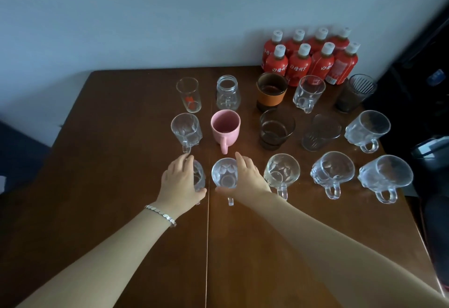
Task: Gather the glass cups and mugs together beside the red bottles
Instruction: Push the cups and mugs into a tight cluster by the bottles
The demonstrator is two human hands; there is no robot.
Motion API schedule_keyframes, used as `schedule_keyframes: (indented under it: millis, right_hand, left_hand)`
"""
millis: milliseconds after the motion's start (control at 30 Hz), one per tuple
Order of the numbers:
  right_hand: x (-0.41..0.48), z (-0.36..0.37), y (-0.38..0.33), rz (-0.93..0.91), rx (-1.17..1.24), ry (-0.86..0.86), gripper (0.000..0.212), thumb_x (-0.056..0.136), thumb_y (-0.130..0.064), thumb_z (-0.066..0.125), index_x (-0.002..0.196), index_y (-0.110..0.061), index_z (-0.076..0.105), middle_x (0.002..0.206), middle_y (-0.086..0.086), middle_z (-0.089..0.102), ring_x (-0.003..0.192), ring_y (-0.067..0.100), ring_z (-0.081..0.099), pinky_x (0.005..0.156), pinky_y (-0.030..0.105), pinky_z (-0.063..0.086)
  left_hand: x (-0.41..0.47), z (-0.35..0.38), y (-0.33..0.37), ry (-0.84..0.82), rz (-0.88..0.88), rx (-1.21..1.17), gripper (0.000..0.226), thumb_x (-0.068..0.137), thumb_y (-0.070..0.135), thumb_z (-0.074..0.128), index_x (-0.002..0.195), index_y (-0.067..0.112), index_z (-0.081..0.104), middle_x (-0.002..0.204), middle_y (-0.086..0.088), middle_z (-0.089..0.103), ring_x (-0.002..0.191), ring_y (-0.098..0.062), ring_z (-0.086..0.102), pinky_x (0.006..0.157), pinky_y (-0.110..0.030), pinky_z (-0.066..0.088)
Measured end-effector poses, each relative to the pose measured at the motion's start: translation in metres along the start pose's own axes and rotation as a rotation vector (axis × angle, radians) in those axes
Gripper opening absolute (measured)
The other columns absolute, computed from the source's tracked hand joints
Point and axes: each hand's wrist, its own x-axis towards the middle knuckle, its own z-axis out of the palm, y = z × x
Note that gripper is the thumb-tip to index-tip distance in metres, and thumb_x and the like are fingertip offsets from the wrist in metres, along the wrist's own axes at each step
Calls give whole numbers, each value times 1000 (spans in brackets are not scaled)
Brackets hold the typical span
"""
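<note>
- Your brown wooden table [121,137] meets a pale wall [145,16]; its left half is bare.
- Your left hand [181,181] wraps one glass mug [199,176]; your right hand [247,176] wraps another glass mug [224,176].
- Red bottles [311,59] fill the far right corner.

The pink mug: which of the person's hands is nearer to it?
Right. The right hand has fingertips just below the pink mug handle; the left hand sits further left, on another glass mug.

**Both arms stretched forward, hands curled**

The left hand [181,181], a bracelet [160,214] on its wrist, curls palm-rightward with fingers bent. The right hand [247,176] mirrors it, palm leftward, thumb low. Both forearms are bare and extended.
</note>
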Motion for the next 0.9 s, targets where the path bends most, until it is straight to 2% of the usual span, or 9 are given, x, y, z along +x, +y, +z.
schedule_keyframes:
  millis: [133, 267, 400, 600, 900]
  right_hand:
    - [3, 18, -10, 134, 126, 67, 97, 77, -47, 72, 151, -23, 15, 149, 2, 33, 131, 24, 46, 99, 37, 47]
    - [-3, 29, -15, 155, 78, 71, 96, 75, -50, 72, 149, -22, 19, 146, 1, 37, 126, 24, 51, 93, 36, 49]
    - [-5, 33, -18, 177, 106, 105, 97, 76, -49, 73, 151, -24, 16, 149, -1, 35, 126, 22, 52, 92, 33, 49]
    - [-1, 32, -23, 217, 138, 170, 98, 76, -46, 73, 152, -24, 15, 150, 0, 34, 128, 21, 51, 94, 33, 49]
    - [3, 34, -24, 252, 118, 155, 99, 75, -45, 73, 152, -26, 13, 148, -2, 34, 124, 20, 53, 94, 35, 49]
  left_hand:
    - [0, 2, -17, 8, -40, -98, 81, 78, 33, 73, 145, 12, 32, 150, -5, 36, 138, -23, 36, 109, -37, 39]
    - [1, -2, -27, 39, -80, -123, 81, 73, 37, 78, 140, 14, 39, 139, -4, 46, 125, -23, 50, 95, -37, 51]
    - [3, -7, -36, 10, -83, -98, 82, 74, 40, 76, 142, 16, 37, 141, -3, 43, 126, -21, 48, 92, -35, 52]
    - [12, -14, -51, -100, 47, -130, 82, 75, 25, 76, 145, 19, 34, 145, 4, 37, 130, -19, 43, 96, -36, 52]
    - [19, -13, -62, -86, 96, -175, 82, 75, 20, 77, 146, 17, 34, 147, 3, 37, 133, -19, 41, 98, -33, 50]
